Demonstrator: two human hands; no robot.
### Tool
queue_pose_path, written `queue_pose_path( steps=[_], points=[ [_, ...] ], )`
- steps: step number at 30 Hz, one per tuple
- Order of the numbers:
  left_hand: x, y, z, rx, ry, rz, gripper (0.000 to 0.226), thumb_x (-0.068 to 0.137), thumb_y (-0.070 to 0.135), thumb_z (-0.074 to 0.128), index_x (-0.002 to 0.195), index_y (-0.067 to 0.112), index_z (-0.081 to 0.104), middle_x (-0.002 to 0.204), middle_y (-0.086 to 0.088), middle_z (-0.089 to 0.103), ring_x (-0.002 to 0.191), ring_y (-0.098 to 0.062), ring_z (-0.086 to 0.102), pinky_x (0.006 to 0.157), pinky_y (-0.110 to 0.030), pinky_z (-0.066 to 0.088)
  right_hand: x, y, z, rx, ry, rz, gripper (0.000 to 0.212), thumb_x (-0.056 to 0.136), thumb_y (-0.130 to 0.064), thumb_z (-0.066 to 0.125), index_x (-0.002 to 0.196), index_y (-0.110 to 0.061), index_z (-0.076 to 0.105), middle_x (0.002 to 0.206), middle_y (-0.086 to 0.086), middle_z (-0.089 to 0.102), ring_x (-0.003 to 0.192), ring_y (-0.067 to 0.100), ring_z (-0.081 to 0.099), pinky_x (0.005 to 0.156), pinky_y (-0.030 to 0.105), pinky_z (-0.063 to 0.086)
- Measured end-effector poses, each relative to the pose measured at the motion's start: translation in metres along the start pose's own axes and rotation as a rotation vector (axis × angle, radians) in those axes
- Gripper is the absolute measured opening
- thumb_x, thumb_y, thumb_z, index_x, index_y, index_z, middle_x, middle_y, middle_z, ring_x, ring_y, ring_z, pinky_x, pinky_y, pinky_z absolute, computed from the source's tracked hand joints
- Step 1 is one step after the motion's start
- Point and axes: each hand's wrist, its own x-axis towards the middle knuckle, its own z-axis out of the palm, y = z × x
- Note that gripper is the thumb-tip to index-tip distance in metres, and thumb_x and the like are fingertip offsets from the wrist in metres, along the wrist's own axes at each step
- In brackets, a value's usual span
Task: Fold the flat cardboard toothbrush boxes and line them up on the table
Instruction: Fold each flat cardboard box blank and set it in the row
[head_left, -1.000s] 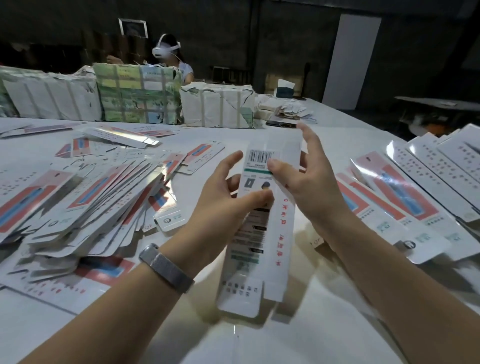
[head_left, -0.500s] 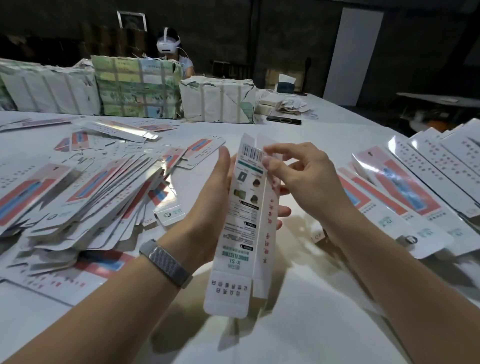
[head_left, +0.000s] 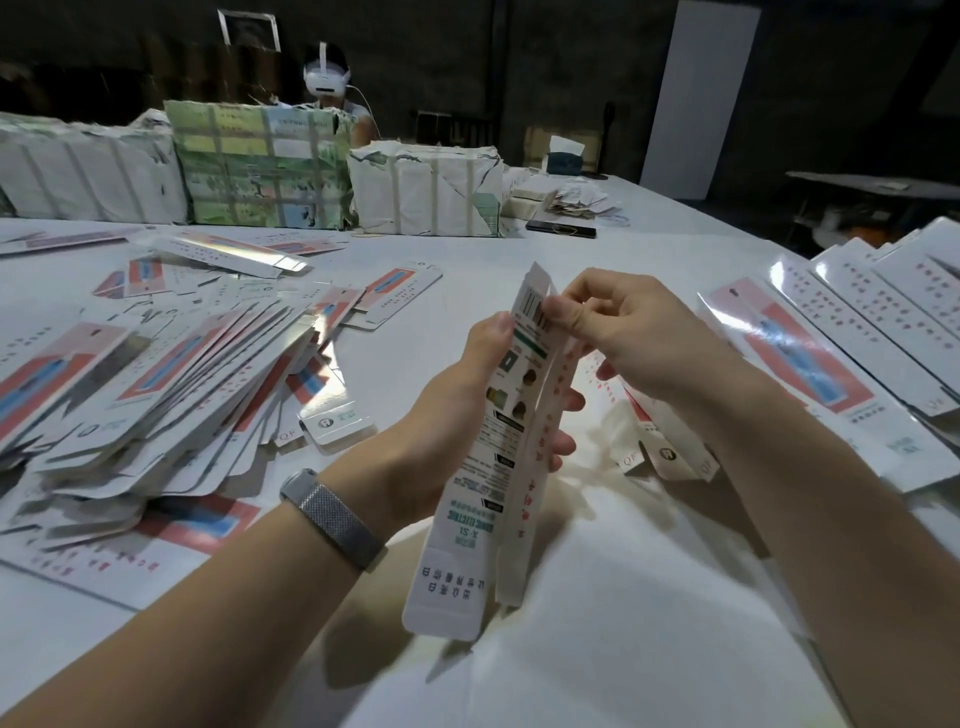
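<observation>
With the left hand (head_left: 457, 415) wrapped around the long white printed cardboard toothbrush box (head_left: 498, 441), the right hand (head_left: 639, 338), pinching its top edge, should probably crease all 4 folds squarely.

The toothbrush box (head_left: 498, 467) is white, printed with a black barcode, a green band, dark text blocks, teal lettering and red characters down its narrow side. The flat boxes heaped at left (head_left: 156, 395) are white with coral-red and blue panels; the lined-up boxes at right (head_left: 841, 332) are white with pink-and-blue fronts and rows of small red characters. The table (head_left: 623, 623) is white. The wrist band (head_left: 332, 519) is silver-grey mesh. One far bundle (head_left: 260, 166) is green and yellow, patterned; the bundle (head_left: 426, 192) beside it is white with pale strapping. The headset (head_left: 326, 78) is white.
</observation>
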Motion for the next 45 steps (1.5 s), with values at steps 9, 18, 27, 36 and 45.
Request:
queue_pose_path(
  steps=[9,18,27,36,45],
  points=[
    [0.0,0.001,0.002,0.074,0.002,-0.009,0.062,0.102,0.059,0.025,0.125,0.014,0.06,0.114,-0.023,0.066,0.081,-0.028,0.065,0.074,-0.039,0.056,-0.003,-0.006,-0.006,0.163,-0.153,0.096,0.037,0.09,-0.052,0.056,0.089,-0.016,0.063,0.085,-0.004,0.074,0.084,0.009,0.068,0.06,0.029,0.061],
    [0.002,0.001,-0.002,0.112,0.116,0.073,0.04,0.104,0.05,0.034,0.136,0.026,0.04,0.098,-0.014,0.072,0.072,-0.025,0.071,0.061,-0.035,0.059,-0.001,-0.007,-0.002,0.274,-0.059,0.07,0.027,0.095,-0.042,0.059,0.085,-0.017,0.06,0.097,0.007,0.071,0.101,0.026,0.066,0.068,0.036,0.063],
    [0.008,-0.01,-0.003,-0.065,0.235,0.269,0.036,0.108,0.038,0.032,0.141,0.052,0.036,0.102,-0.007,0.074,0.081,-0.027,0.073,0.065,-0.038,0.059,-0.005,-0.004,0.029,0.529,-0.087,-0.025,0.031,0.098,-0.021,0.058,0.128,-0.028,0.055,0.104,0.012,0.069,0.09,0.028,0.067,0.071,0.035,0.055],
    [0.008,-0.012,-0.003,-0.025,0.181,0.274,0.03,0.108,0.039,0.031,0.136,0.046,0.04,0.101,-0.018,0.069,0.078,-0.038,0.071,0.065,-0.043,0.058,-0.005,-0.002,0.028,0.623,-0.088,-0.101,0.017,0.08,-0.019,0.06,0.095,-0.025,0.066,0.088,-0.002,0.073,0.086,0.021,0.065,0.076,0.039,0.051],
    [0.009,-0.013,-0.003,-0.088,0.118,0.238,0.034,0.104,0.043,0.038,0.128,0.068,0.036,0.096,-0.017,0.071,0.073,-0.037,0.068,0.063,-0.043,0.056,-0.004,-0.002,0.022,0.778,-0.014,-0.176,0.045,0.07,0.002,0.059,0.108,-0.018,0.048,0.099,0.002,0.058,0.089,0.022,0.068,0.075,0.036,0.054]
  ],
)
